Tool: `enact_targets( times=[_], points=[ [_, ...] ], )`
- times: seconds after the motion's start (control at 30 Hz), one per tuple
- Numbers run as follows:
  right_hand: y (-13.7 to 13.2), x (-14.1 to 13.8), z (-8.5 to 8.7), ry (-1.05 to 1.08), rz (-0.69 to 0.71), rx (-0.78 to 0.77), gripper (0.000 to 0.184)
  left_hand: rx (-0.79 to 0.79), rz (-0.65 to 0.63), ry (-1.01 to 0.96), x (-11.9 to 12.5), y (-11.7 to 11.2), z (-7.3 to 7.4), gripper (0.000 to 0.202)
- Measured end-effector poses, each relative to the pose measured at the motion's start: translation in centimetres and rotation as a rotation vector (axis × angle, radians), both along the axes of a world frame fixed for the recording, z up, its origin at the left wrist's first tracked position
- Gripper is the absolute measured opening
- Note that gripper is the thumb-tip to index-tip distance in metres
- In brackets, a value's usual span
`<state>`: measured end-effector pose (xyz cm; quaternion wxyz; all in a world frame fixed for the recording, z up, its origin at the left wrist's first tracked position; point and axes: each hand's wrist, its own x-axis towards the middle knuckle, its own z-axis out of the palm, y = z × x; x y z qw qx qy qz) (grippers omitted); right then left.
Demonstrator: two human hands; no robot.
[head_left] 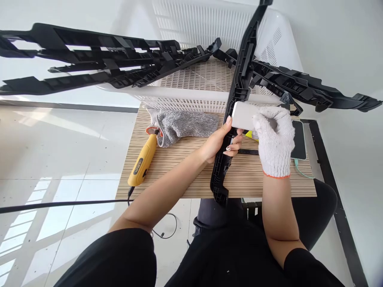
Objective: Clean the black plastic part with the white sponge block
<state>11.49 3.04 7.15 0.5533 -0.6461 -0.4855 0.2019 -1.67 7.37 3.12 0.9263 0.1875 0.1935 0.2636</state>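
Observation:
My left hand point(223, 141), bare, is wrapped round a long black plastic trim piece point(239, 85) that stands tilted over the table edge. In my right hand point(273, 137), covered by a white knitted glove with an orange hem, is a white rectangular block point(243, 115). The block lies against the trim piece just above my left thumb. Whether it is a sponge or something harder, I cannot tell. Part of a yellow item point(249, 134) shows beneath the block. Left of my hands, a grey knitted glove point(185, 125) lies on the table beside a yellow corded rotary tool point(143, 159).
A white plastic basket point(206, 93) stands behind the table point(179, 175). More black trim pieces point(110, 56) stick out of it to the left, and others point(314, 87) to the right. A dark-screened device point(299, 139) with a green cable lies at the right. The tool's black cord point(60, 205) runs left.

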Motion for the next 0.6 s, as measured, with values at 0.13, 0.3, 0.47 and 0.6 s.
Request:
enact_targets(
  times=[0.13, 0.3, 0.47, 0.6],
  points=[
    [0.0, 0.0, -0.7, 0.059, 0.022, -0.023, 0.017, -0.013, 0.043, -0.002, 0.1, -0.3, 0.1, 0.052],
    [0.2, -1.1, -0.9, -0.051, -0.004, -0.009, 0.020, -0.061, 0.109, -0.070, 0.1, -0.6, 0.2, 0.067],
    [0.8, -2.1, -0.6, -0.042, 0.092, 0.059, 0.022, -0.116, 0.131, -0.063, -0.2, -0.5, 0.5, 0.070],
    [1.3, -2.6, 0.0, -0.254, 0.160, 0.078, 0.020, -0.169, 0.145, -0.045, 0.1, -0.8, 0.1, 0.065]
  ],
)
